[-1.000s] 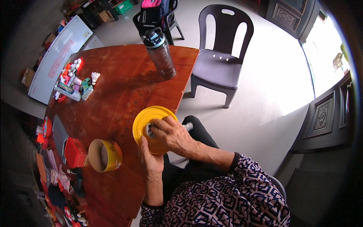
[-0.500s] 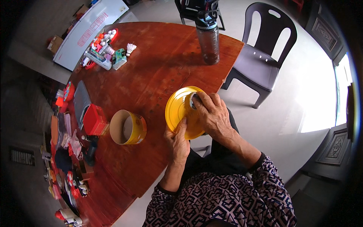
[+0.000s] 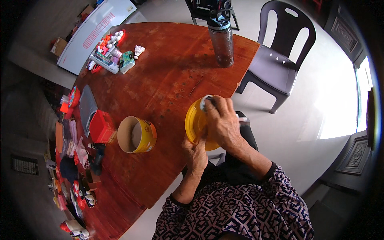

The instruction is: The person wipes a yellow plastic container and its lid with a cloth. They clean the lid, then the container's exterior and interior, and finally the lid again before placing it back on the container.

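A round yellow lid (image 3: 193, 120) is tilted up at the table's near edge. My left hand (image 3: 195, 155) grips its lower rim, thumb on the face and fingers behind. My right hand (image 3: 225, 125) is closed over the lid's upper right part, its fingers round a small dark thing with a whitish edge (image 3: 205, 102); what it is I cannot make out. A pale, narrow bit (image 3: 242, 119) shows beyond that hand. To the left stands an open yellow round tub (image 3: 149, 136), bare inside.
The reddish wooden table (image 3: 160, 76) holds a red box (image 3: 101, 127), a grey flat case (image 3: 87, 107) and a clear water bottle (image 3: 222, 46). A shuttlecock (image 3: 139, 51) lies by a pile of small items. Cloths and clutter line the left edge. A grey plastic chair (image 3: 276, 64) stands right.
Both hands have shifted slightly right with the lid, which is now turned more edge-on. The dark thing under my right fingers has moved to the lid's upper rim.
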A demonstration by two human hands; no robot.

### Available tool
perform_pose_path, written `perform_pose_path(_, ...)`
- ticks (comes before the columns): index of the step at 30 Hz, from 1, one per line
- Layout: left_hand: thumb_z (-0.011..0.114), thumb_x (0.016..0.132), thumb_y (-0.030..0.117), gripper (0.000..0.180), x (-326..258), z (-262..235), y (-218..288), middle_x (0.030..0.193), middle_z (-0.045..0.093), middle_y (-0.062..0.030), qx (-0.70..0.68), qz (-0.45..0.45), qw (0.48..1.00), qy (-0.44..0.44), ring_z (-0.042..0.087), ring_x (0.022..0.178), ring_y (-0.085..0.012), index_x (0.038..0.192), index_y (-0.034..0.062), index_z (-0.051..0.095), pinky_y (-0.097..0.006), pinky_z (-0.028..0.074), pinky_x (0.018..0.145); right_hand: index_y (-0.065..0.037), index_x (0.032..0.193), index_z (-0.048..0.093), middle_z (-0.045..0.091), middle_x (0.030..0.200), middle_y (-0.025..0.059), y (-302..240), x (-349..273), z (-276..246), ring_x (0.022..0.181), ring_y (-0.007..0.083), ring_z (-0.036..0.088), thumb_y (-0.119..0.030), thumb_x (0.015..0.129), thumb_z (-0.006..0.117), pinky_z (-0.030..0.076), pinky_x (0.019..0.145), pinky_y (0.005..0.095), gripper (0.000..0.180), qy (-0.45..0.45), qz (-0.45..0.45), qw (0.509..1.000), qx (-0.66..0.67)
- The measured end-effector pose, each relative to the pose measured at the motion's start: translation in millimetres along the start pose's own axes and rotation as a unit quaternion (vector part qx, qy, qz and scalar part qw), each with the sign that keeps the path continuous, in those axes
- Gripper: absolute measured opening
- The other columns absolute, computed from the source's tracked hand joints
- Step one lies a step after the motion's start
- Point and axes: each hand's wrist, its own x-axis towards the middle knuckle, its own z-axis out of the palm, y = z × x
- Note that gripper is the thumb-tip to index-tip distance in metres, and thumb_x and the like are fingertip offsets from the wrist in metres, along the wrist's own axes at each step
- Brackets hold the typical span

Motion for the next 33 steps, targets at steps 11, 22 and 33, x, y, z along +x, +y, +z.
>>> perform_pose_path(11,0.061,0.094,0.011,0.030,9.0,4.3,9.0,0.117,0.063,-0.0096,-0.070,-0.019,0.995,0.068,0.059,0.104,-0.0164,0.121,-0.0017,0.058,-0.030,0.048,0.091,0.004,0.106,0.061,0.044,0.121,0.0192,17.6,-6.6,1.2,0.101,0.0321,0.047,-0.012,0.073,0.061,0.046,0.079,0.0379,0.036,-0.022,-0.030,0.997,-0.061)
perform_pose_path(22,0.056,0.097,0.013,0.027,9.2,4.5,13.0,0.113,0.064,-0.0098,0.015,0.011,0.996,0.093,0.060,0.101,-0.0151,0.119,-0.0031,0.058,-0.029,0.049,0.086,0.002,0.086,0.060,0.047,0.095,0.0148,-6.6,-54.8,-9.5,0.083,0.0281,0.050,-0.003,0.068,0.060,0.049,0.068,0.0366,0.019,-0.141,-0.056,0.988,0.015)
perform_pose_path(33,0.059,0.094,0.008,0.032,15.0,0.3,25.9,0.121,0.060,-0.0125,-0.043,0.025,0.994,0.099,0.059,0.106,-0.0202,0.124,-0.0025,0.053,-0.034,0.050,0.091,-0.006,0.106,0.062,0.050,0.107,0.0090,22.4,-39.7,-18.2,0.091,0.0231,0.050,-0.015,0.079,0.059,0.045,0.073,0.0340,0.029,-0.086,-0.134,0.987,-0.009)
